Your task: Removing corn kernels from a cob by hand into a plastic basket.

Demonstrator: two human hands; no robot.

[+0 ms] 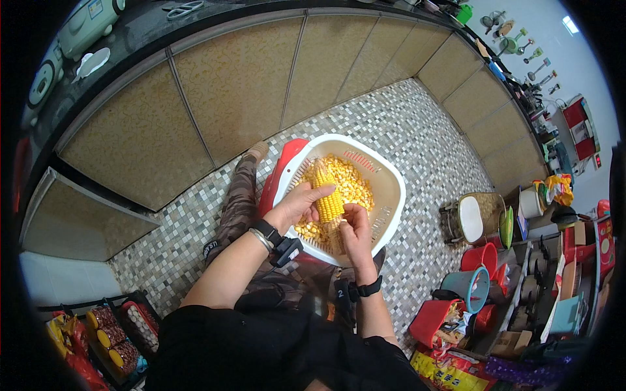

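Observation:
My left hand [299, 201] grips a yellow corn cob [328, 203], its thumb lying across the rows of kernels. The lower end of the cob is stripped bare and pale. At that end my right hand [357, 232] has its thumb and fingers bent close together; whether a kernel is pinched between them is too small to tell. Beneath both hands is a white plastic colander basket [393, 185] with slotted sides. Loose corn kernels [354, 181] cover much of its bottom. Under the basket's left side a red plastic object [274, 183] shows.
Mosaic floor tiles [430, 132] surround me, with cabinet doors [239, 73] ahead. Scissors [185, 10] lie on the dark counter. To my right stand a glass-sided bin with a white lid [471, 220], a blue bucket [477, 291] and a red bin [430, 322]. A black rack [115, 308] holds jars at lower left.

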